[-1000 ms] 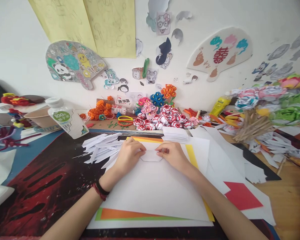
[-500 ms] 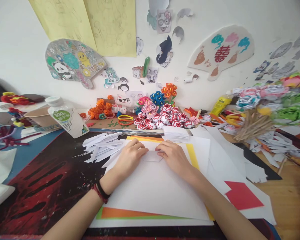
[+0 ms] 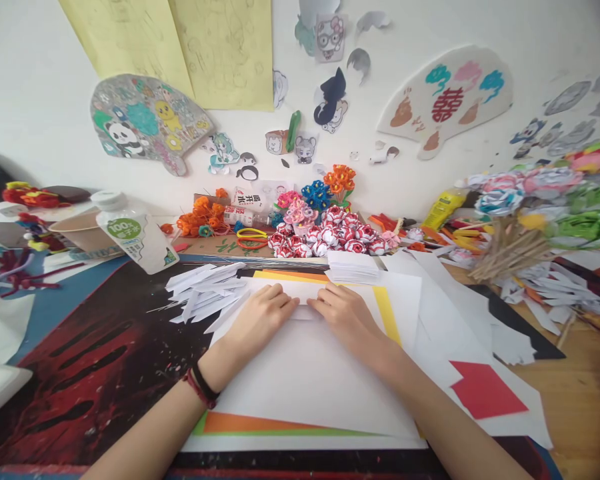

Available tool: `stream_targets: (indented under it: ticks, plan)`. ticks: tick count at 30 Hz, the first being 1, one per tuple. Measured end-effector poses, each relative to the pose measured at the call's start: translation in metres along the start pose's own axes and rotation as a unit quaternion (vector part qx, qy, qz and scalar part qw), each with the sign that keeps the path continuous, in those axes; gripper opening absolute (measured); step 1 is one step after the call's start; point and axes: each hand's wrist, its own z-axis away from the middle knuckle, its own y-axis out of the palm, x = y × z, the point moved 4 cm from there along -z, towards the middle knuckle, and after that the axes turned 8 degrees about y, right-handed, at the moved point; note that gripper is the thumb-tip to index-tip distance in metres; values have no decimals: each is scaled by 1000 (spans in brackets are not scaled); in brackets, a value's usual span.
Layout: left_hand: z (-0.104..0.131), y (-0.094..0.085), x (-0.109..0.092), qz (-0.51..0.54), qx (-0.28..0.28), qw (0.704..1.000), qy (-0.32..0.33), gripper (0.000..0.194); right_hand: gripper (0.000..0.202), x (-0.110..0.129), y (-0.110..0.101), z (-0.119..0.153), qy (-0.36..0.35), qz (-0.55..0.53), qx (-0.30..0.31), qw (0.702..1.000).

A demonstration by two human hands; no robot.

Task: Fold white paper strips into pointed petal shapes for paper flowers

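Observation:
My left hand (image 3: 267, 313) and my right hand (image 3: 343, 313) meet over a small folded piece of white paper (image 3: 304, 312), fingers closed on its two ends. Much of the piece is hidden behind my fingers. It lies against a large white sheet (image 3: 310, 380) that tops a stack with orange, green and yellow edges. Left of my left hand is a pile of folded white paper strips (image 3: 205, 293). Just beyond my right hand sits a small stack of white paper pieces (image 3: 353, 268).
A white bottle (image 3: 136, 233) leans at the left near a brown paper bowl (image 3: 80, 230). Red-and-white paper flowers (image 3: 330, 237) line the wall side. A cut red sheet (image 3: 485, 389) lies at the right, with bundled flower stems (image 3: 510, 243) behind it.
The small white piece now shows less of its surface below my fingers, as a narrower strip. My right hand has shifted slightly, and its fingertips are lower on the paper.

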Motion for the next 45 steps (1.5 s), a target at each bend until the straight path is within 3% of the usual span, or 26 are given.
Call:
stream_targets:
  ticks: [19,34,45]
  plan:
    - [0,2,-4,-38,52,998,25,19,17,2,1,0,11,27,39,999]
    - [-3,-3,-5,-46,83,996,0,16,22,2,-3,4,107,19,135,985]
    - [-3,-9,0,-23,98,994,-51,13,25,-1,-9,7,142,-4,118,983]
